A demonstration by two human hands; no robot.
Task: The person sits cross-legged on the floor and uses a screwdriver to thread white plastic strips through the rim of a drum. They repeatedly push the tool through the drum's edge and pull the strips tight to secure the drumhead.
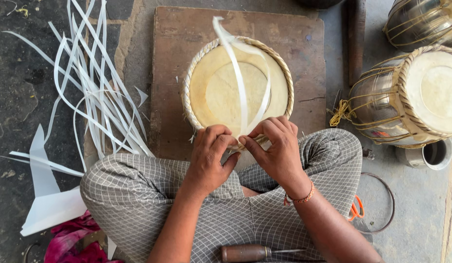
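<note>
Right now both hands meet at the near rim of the drum head [238,87], which lies flat on a wooden board [177,58] on the floor just before the person's crossed legs. The left hand [209,158] has its fingers pressed together on the braided edge, and the right hand [277,151] pinches the white strip [240,83], which loops up over the pale skin and back down. To do this well, it seems wise to keep the strip flat and untwisted, hold the braid steady with the left grip, and pull evenly so the loop closes without kinking. Around the board the stone floor [21,97] is dark and rough; loose white strips [89,92] lie spread to the left, two finished drums [411,97] sit at the right, and a wooden-handled awl [250,253] rests on the lap.
</note>
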